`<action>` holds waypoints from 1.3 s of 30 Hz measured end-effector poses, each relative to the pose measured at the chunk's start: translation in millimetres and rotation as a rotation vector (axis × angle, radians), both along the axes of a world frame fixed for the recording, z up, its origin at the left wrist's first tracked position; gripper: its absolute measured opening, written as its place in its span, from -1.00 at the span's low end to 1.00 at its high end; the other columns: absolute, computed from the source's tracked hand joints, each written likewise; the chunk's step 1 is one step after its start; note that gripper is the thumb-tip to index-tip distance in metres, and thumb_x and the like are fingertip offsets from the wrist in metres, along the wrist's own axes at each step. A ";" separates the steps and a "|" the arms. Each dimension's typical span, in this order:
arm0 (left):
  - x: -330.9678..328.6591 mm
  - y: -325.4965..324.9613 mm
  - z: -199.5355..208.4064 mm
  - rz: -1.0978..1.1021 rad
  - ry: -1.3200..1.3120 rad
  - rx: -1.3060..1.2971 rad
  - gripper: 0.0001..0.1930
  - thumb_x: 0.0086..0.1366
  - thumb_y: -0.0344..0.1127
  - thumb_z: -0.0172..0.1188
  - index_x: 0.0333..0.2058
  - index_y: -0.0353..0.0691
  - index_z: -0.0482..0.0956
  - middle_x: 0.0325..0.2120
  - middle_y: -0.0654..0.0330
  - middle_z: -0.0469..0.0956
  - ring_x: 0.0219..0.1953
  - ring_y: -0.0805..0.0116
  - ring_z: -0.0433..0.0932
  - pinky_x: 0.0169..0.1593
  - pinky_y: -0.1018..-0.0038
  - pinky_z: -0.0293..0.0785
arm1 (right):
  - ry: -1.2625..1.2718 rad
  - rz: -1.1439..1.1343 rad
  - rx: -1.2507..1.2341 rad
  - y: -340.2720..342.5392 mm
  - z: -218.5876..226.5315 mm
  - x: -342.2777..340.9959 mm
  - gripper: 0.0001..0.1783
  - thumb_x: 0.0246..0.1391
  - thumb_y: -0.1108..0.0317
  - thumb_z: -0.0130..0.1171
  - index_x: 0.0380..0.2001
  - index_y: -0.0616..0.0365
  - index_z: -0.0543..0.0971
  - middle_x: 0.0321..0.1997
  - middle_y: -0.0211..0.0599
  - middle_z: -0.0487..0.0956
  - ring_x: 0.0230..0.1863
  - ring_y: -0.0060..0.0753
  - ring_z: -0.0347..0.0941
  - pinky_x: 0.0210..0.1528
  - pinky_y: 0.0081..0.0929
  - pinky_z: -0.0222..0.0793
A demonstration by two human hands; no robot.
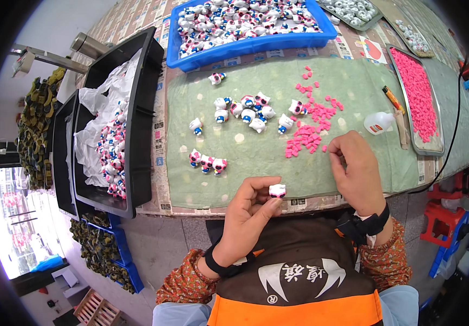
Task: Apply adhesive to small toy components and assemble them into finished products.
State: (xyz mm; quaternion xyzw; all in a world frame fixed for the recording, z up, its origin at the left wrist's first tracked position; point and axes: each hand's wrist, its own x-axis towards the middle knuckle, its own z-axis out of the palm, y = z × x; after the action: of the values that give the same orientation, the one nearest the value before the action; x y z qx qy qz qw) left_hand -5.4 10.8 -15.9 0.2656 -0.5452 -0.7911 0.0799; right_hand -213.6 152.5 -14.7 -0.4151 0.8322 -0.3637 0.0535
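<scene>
My left hand [252, 209] pinches a small white cat-like figurine [277, 190] with dark glasses edged in pink, above the table's near edge. To the right, my right hand [358, 171] is curled with its fingertips down by a loose heap of small pink pieces [306, 138]; whether a piece is between them is hidden. One pink piece [324, 148] shows right at those fingertips. Several figurines with blue and pink parts [248, 115] lie in a loose group on the green cloth [202, 187]. A short row of pink-trimmed figurines [206, 163] sits nearer, to the left.
A blue tray [256, 48] full of figurines stands at the back. Left is a black crate [143, 125] with white paper and figurines. To the right are a white squeeze bottle [379, 123], an orange-and-black cutter [393, 100] and a metal tray [439, 148] of pink pieces.
</scene>
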 end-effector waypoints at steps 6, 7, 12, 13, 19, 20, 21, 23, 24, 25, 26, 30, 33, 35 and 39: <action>2.0 -2.9 0.7 -0.005 -0.020 -0.001 -0.64 0.48 -0.49 0.12 0.22 -0.27 0.40 0.00 0.13 0.55 0.06 0.44 0.57 0.04 0.47 0.65 | 0.132 0.043 0.027 -6.0 1.7 -4.2 -0.84 0.05 0.57 0.21 -0.27 0.18 0.50 -0.28 -0.15 0.46 -0.21 0.02 0.45 -0.20 -0.09 0.38; 2.2 -3.1 -0.3 -0.005 -0.021 -0.001 -0.63 0.48 -0.49 0.12 0.22 -0.27 0.40 0.00 0.13 0.56 0.06 0.44 0.56 0.04 0.47 0.65 | 0.141 0.076 0.028 -7.0 3.1 -5.2 -0.84 0.06 0.56 0.21 -0.27 0.18 0.51 -0.27 -0.16 0.45 -0.20 0.01 0.45 -0.19 -0.09 0.38; 2.7 -2.8 -3.5 -0.010 -0.015 -0.006 -0.62 0.48 -0.50 0.12 0.22 -0.28 0.41 -0.01 0.14 0.56 0.05 0.45 0.56 0.04 0.46 0.65 | 0.260 0.145 0.148 -9.8 4.4 -7.0 -0.83 0.02 0.54 0.22 -0.28 0.20 0.50 -0.27 -0.17 0.44 -0.18 -0.01 0.43 -0.18 -0.13 0.40; 3.0 -3.0 -3.0 -0.011 -0.020 -0.006 -0.62 0.48 -0.50 0.12 0.23 -0.28 0.41 -0.01 0.14 0.56 0.05 0.45 0.56 0.04 0.46 0.65 | 0.319 0.167 0.194 -10.2 4.8 -7.5 -0.82 0.00 0.54 0.22 -0.29 0.21 0.49 -0.26 -0.16 0.43 -0.18 -0.01 0.43 -0.17 -0.14 0.41; 1.9 -3.2 -0.9 -0.013 -0.014 0.026 -0.62 0.49 -0.52 0.13 0.24 -0.26 0.42 -0.03 0.25 0.47 -0.03 0.57 0.48 0.03 0.58 0.58 | 0.363 0.174 0.270 -13.1 2.1 -8.5 -0.78 -0.04 0.51 0.22 -0.30 0.21 0.44 -0.22 -0.11 0.41 -0.15 0.00 0.43 -0.16 -0.14 0.43; 1.9 -2.7 -1.4 -0.014 -0.014 0.024 -0.62 0.49 -0.52 0.13 0.24 -0.26 0.42 -0.03 0.25 0.47 -0.03 0.57 0.48 0.03 0.58 0.58 | 0.363 0.173 0.269 -12.7 -0.9 -9.0 -0.78 -0.04 0.51 0.22 -0.30 0.21 0.44 -0.22 -0.11 0.41 -0.15 0.00 0.43 -0.16 -0.14 0.43; 1.9 -2.0 -2.3 -0.008 -0.012 0.010 -0.62 0.48 -0.52 0.13 0.23 -0.27 0.41 -0.02 0.21 0.51 0.00 0.53 0.51 0.03 0.53 0.61 | 0.349 0.163 0.235 -11.5 -5.2 -10.0 -0.78 -0.05 0.51 0.22 -0.30 0.21 0.44 -0.24 -0.12 0.41 -0.15 0.00 0.43 -0.17 -0.13 0.43; 0.9 -0.7 -2.7 -0.003 -0.009 -0.004 -0.61 0.47 -0.52 0.13 0.23 -0.28 0.40 -0.02 0.18 0.55 0.02 0.48 0.54 0.03 0.48 0.64 | 0.337 0.152 0.202 -9.8 -9.9 -10.5 -0.78 -0.06 0.52 0.22 -0.30 0.20 0.43 -0.25 -0.13 0.41 -0.16 0.01 0.43 -0.17 -0.13 0.44; -0.1 -0.1 -2.3 0.004 -0.007 -0.004 -0.62 0.46 -0.52 0.14 0.21 -0.28 0.39 -0.02 0.18 0.55 0.02 0.48 0.54 0.03 0.48 0.64 | 0.313 0.127 0.189 -9.2 -11.2 -10.2 -0.78 -0.06 0.53 0.22 -0.31 0.20 0.43 -0.26 -0.13 0.41 -0.16 0.00 0.43 -0.18 -0.11 0.43; -0.3 0.3 -1.9 0.013 -0.006 -0.004 -0.62 0.46 -0.52 0.14 0.20 -0.27 0.39 -0.02 0.19 0.55 0.02 0.48 0.54 0.03 0.49 0.63 | 0.288 0.104 0.175 -9.1 -12.0 -9.4 -0.78 -0.06 0.54 0.22 -0.31 0.20 0.43 -0.27 -0.14 0.41 -0.16 0.00 0.43 -0.18 -0.10 0.43; 0.0 0.7 -2.5 0.013 -0.007 -0.007 -0.62 0.46 -0.52 0.14 0.20 -0.27 0.39 -0.02 0.19 0.55 0.02 0.48 0.54 0.03 0.49 0.63 | 0.287 0.104 0.173 -8.7 -11.8 -7.9 -0.78 -0.06 0.54 0.22 -0.31 0.20 0.43 -0.27 -0.14 0.41 -0.16 0.00 0.43 -0.18 -0.10 0.43; -1.1 2.2 -4.1 0.006 0.021 -0.031 -0.64 0.44 -0.54 0.18 0.16 -0.27 0.40 -0.03 0.21 0.52 0.01 0.52 0.52 0.02 0.54 0.59 | 0.005 0.116 0.030 -4.0 -0.6 5.3 -0.80 -0.04 0.53 0.24 -0.34 0.19 0.44 -0.33 -0.16 0.42 -0.27 -0.04 0.42 -0.24 -0.17 0.40; -2.9 5.1 -1.1 0.012 0.026 -0.033 -0.64 0.42 -0.55 0.21 0.15 -0.28 0.42 -0.04 0.22 0.52 -0.01 0.54 0.50 0.00 0.59 0.56 | -0.284 0.195 -0.095 -4.5 13.7 26.7 -0.80 -0.04 0.55 0.26 -0.35 0.18 0.45 -0.35 -0.19 0.42 -0.32 -0.07 0.41 -0.28 -0.22 0.37; -4.6 7.2 -1.8 0.012 0.027 -0.038 -0.64 0.42 -0.55 0.22 0.14 -0.29 0.42 -0.05 0.21 0.53 -0.02 0.54 0.51 -0.01 0.59 0.56 | -0.380 0.245 -0.157 -6.1 18.0 39.4 -0.80 -0.05 0.56 0.27 -0.35 0.18 0.46 -0.36 -0.20 0.42 -0.35 -0.08 0.41 -0.30 -0.24 0.36; -5.5 11.7 -3.0 0.007 0.069 -0.081 -0.66 0.42 -0.55 0.22 0.12 -0.33 0.43 -0.07 0.17 0.57 -0.03 0.49 0.59 -0.01 0.55 0.59 | -0.195 0.276 -0.222 -8.9 19.3 52.2 -0.72 -0.12 0.64 0.30 -0.34 0.18 0.46 -0.36 -0.20 0.43 -0.34 -0.05 0.41 -0.31 -0.22 0.36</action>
State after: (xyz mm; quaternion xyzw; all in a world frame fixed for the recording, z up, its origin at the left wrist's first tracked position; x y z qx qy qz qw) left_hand -10.8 22.5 -19.0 0.2368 -0.5726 -0.7769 0.1120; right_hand -161.4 143.6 4.6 -0.4914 0.7132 -0.4807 0.1372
